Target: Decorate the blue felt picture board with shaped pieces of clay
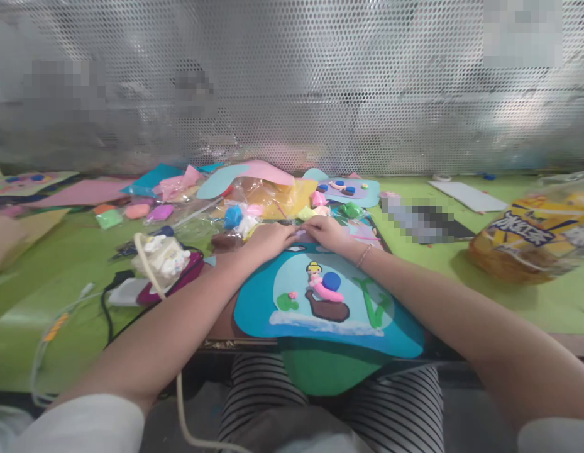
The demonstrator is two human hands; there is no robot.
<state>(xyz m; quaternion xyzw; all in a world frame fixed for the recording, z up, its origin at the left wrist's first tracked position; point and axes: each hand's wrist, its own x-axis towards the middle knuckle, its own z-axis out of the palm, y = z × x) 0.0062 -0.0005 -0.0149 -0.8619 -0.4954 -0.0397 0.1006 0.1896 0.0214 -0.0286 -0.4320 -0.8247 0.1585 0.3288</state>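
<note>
My left hand [273,239] and my right hand [325,231] meet just beyond a blue paper picture [254,308]. Their fingers are bent and pressed together around something pale lilac, mostly hidden and too small to name. On the picture, modelled in clay, are a figure with a yellow cap and pink body [325,290], a blue ball [331,281], a brown shape [330,309] and green leaves [374,305]. The picture overhangs the table's front edge, above a green sheet [329,368]. Lumps of green clay [352,209] and blue clay [232,216] lie beyond my hands.
A large bottle of amber drink [522,242] lies on the right. To the left are a purple phone-like object [195,267], a white charger [126,292] and cables. Plastic bags, coloured paper and another clay picture [371,192] lie before a perforated metal screen [292,82].
</note>
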